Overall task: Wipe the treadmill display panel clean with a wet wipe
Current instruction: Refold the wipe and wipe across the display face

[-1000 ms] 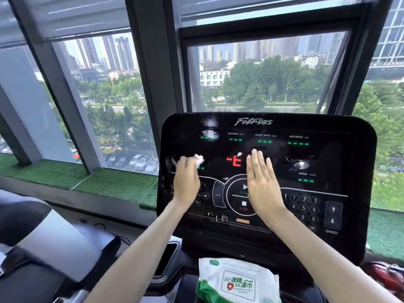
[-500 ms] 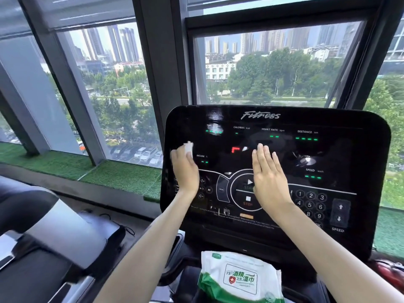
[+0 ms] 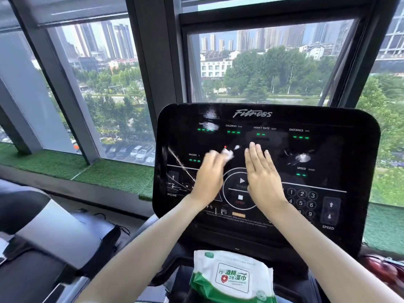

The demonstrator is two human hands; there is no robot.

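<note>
Left hand [image 3: 209,174] pinches the wet wipe [image 3: 227,153] on the sideways-long display panel [image 3: 341,149]; right hand [image 3: 263,173] lies flat, fingers pointing up.

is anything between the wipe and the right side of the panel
Yes: the right hand lies flat on the display panel just right of the wet wipe held by the left hand, blocking a straight sweep to the right side.

Tall windows [image 3: 105,88] (daylit city outside) above a green turf sill [image 3: 113,174]
</note>
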